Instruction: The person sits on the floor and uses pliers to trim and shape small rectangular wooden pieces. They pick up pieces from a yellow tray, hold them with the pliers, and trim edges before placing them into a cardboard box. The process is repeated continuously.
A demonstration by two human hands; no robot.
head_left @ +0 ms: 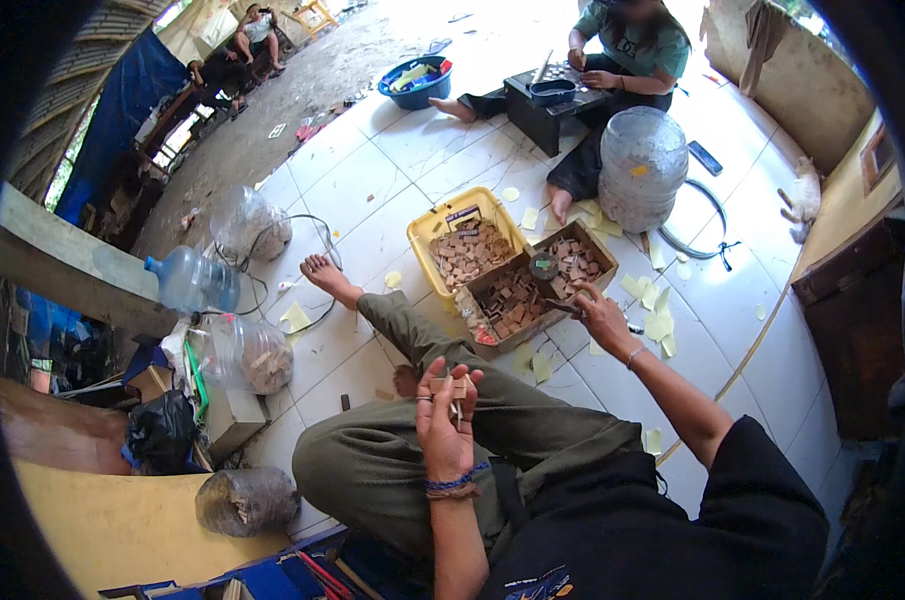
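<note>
My left hand [445,425], palm up above my left leg, has its fingers curled round a few small flat brown pieces [451,386]. A thin pale strip shows by them, too small to name. My right hand [605,322] reaches over the near right side of a cardboard box [533,331], its fingers closed on a dark slim tool [565,307]; its exact kind is unclear. Many small brown pieces [509,303] fill the box, with a dark round object [544,266] among them. Touching the box, a yellow tray [420,249] contains more such pieces [470,252].
Yellow paper scraps [659,325] lie on the white tiles right of the box. Across from me a person [633,55] sits at a low black table [533,112]. Clear plastic bottles [198,283] stand left; a large wrapped container [643,168] and a cat [802,195] are at right.
</note>
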